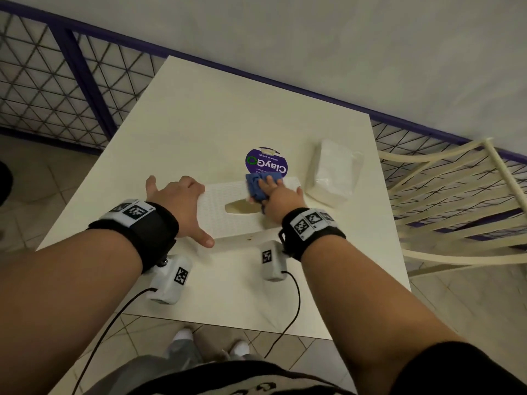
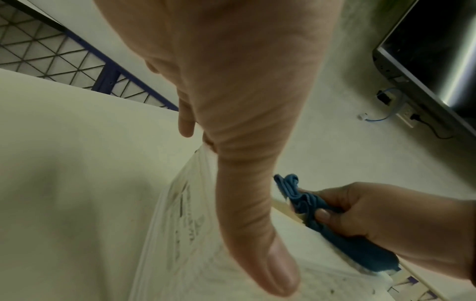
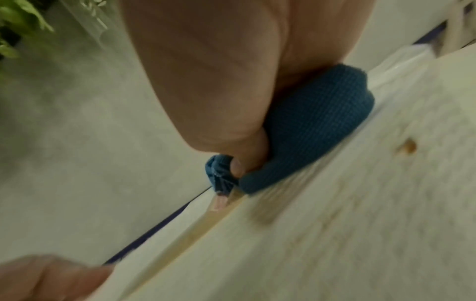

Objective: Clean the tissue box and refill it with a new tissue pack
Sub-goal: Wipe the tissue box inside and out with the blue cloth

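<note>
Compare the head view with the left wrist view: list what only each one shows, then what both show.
Only the head view shows the new tissue pack, the round purple sticker, the chair and the box's oval slot. Only the left wrist view shows a dark screen and cables on the wall. Both show the left hand holding the tissue box steady while the right hand grips the blue cloth against its top.

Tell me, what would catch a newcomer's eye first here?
Probably the blue cloth, bunched in the right hand and pressed on top of the white tissue box at the table's middle, while the left hand steadies the box's left end. Next, the purple round sticker just beyond, and the wrapped tissue pack to the right.
</note>
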`<action>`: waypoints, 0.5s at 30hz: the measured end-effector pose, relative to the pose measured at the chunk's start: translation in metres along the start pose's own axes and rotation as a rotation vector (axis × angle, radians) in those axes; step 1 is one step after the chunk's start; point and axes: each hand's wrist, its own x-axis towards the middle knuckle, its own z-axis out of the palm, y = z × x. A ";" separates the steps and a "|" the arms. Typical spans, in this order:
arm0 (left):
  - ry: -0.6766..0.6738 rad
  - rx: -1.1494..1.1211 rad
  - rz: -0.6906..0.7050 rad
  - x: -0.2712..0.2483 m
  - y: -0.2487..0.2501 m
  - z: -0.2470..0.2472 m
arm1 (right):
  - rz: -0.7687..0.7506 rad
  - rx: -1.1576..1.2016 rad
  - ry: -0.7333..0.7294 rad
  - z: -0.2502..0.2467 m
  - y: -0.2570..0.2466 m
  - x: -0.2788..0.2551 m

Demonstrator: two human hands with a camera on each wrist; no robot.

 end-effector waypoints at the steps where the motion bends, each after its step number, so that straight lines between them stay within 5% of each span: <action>1: 0.005 0.009 0.006 -0.001 0.001 0.001 | 0.046 0.039 0.022 -0.003 0.006 0.000; 6: 0.016 0.138 0.039 -0.012 0.009 0.007 | 0.149 0.780 0.388 -0.016 0.030 -0.028; 10: 0.145 0.023 0.339 -0.011 0.034 0.004 | 0.225 1.152 0.531 -0.011 0.071 -0.060; 15: -0.101 0.258 0.474 0.003 0.068 0.008 | 0.270 1.387 0.532 0.012 0.095 -0.096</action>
